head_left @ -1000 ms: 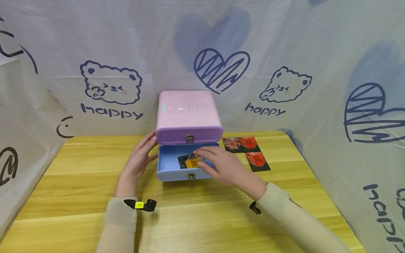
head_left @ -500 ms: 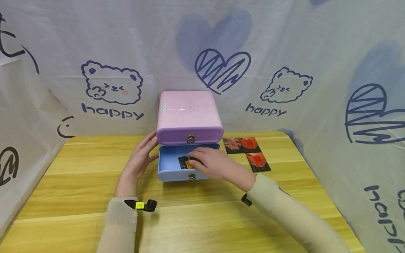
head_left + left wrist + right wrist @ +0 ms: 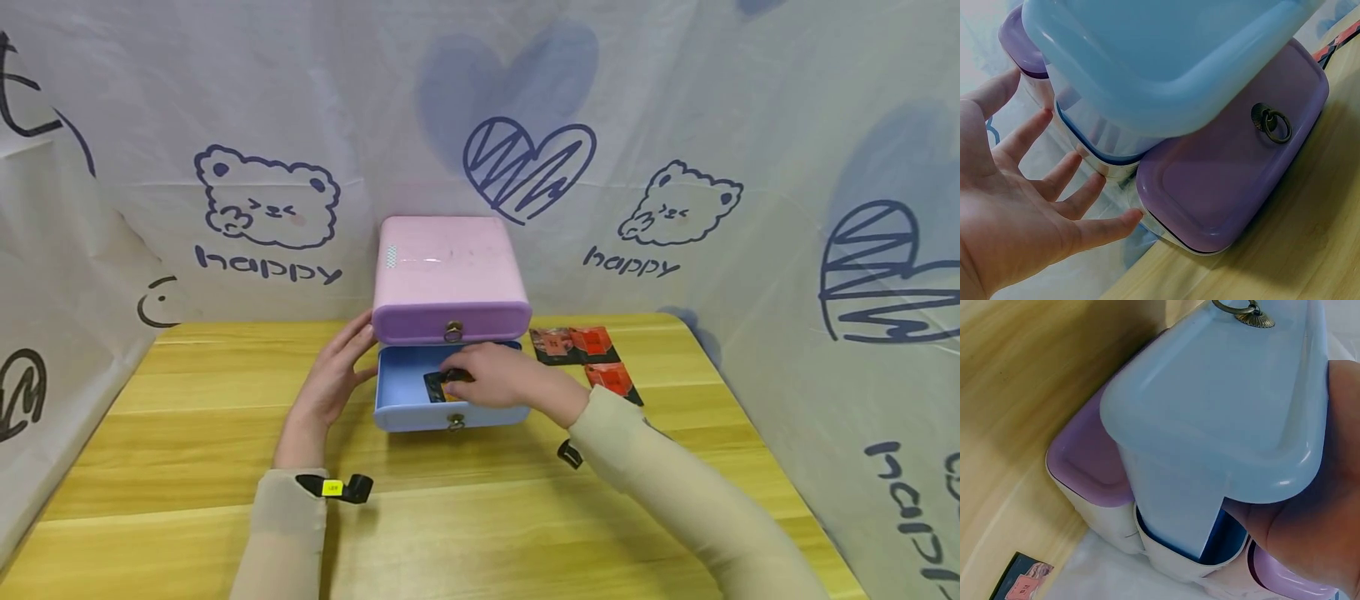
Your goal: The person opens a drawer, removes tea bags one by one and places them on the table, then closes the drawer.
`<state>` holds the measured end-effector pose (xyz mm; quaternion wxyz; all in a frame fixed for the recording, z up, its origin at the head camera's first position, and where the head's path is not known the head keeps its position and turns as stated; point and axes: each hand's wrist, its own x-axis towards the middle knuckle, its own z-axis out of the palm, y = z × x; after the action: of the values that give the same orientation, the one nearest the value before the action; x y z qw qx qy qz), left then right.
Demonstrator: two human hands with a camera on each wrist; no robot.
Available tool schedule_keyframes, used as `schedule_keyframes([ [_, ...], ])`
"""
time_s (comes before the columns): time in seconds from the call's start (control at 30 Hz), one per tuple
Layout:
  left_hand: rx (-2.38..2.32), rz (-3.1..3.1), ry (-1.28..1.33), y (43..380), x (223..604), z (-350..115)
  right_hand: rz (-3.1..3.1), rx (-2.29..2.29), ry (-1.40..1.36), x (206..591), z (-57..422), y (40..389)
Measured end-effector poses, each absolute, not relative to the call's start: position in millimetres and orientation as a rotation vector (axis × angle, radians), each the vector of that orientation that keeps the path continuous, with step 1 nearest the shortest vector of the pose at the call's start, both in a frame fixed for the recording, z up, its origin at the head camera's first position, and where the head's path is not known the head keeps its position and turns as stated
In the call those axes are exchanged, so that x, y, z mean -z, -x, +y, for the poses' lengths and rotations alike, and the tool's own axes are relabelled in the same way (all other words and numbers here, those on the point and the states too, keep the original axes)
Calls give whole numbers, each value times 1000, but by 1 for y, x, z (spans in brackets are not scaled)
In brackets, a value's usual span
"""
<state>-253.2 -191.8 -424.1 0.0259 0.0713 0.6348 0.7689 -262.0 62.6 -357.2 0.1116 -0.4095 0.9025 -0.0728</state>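
A small drawer cabinet with a pink top (image 3: 450,262) stands against the backdrop. Its blue drawer (image 3: 401,379), the middle of three, is pulled out; the purple drawers above and below are closed. My right hand (image 3: 498,375) reaches into the blue drawer, thumb and fingers pinching a black packet (image 3: 435,386) with an orange label; the hand covers much of it. In the right wrist view the drawer front hides my fingers. My left hand (image 3: 1035,194) has its fingers spread along the cabinet's left side, fingertips right at the wall (image 3: 1110,170).
Three flat black-and-red packets, among them a front one (image 3: 611,379), lie on the wooden table (image 3: 450,517) right of the cabinet. Brass ring pulls (image 3: 1277,127) stick out from the drawer fronts. A white printed cloth (image 3: 420,100) hangs behind and at both sides.
My right hand has moved left and deeper into the blue drawer, and its fingers have closed on the orange-labelled packet. The left hand stays at the cabinet's side.
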Motion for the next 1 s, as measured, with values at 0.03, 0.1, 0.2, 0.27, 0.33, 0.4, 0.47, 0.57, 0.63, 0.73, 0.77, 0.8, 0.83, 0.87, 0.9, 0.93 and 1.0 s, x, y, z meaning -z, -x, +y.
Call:
schedule_keyframes([
  [0.03, -2375, 1961, -224, 253, 424, -192, 2647, 202, 1195, 357, 62, 262],
  [0.1, -2374, 1960, -228, 253, 424, -192, 2644, 188, 1184, 357, 60, 263],
  [0.2, -2377, 1959, -226, 253, 423, -192, 2635, 178, 1176, 357, 59, 265],
  [0.27, -2379, 1960, -224, 253, 423, -192, 2624, 183, 1173, 356, 59, 266],
  [0.33, -2383, 1957, -220, 253, 423, -192, 2613, 188, 1172, 356, 59, 267],
  [0.4, -2387, 1953, -220, 253, 423, -191, 2604, 194, 1173, 356, 60, 268],
  [0.47, -2386, 1953, -221, 253, 423, -191, 2596, 205, 1180, 358, 60, 268],
  [0.57, -2384, 1956, -226, 253, 424, -191, 2584, 226, 1196, 359, 62, 268],
  [0.63, -2387, 1953, -228, 253, 424, -191, 2570, 244, 1207, 360, 64, 268],
  [0.73, -2400, 1937, -231, 253, 424, -191, 2545, 267, 1223, 360, 66, 268],
  [0.77, -2401, 1935, -232, 253, 424, -191, 2537, 271, 1229, 360, 67, 268],
  [0.8, -2406, 1929, -232, 253, 424, -191, 2531, 269, 1236, 360, 67, 269],
  [0.83, -2411, 1924, -230, 253, 424, -191, 2525, 264, 1245, 360, 67, 270],
  [0.87, -2410, 1923, -230, 253, 424, -191, 2519, 260, 1258, 359, 68, 271],
  [0.9, -2409, 1926, -228, 254, 424, -191, 2513, 256, 1268, 359, 68, 272],
  [0.93, -2407, 1930, -227, 254, 424, -191, 2509, 248, 1283, 358, 68, 273],
  [1.0, -2400, 1938, -229, 254, 424, -191, 2500, 226, 1317, 356, 68, 274],
])
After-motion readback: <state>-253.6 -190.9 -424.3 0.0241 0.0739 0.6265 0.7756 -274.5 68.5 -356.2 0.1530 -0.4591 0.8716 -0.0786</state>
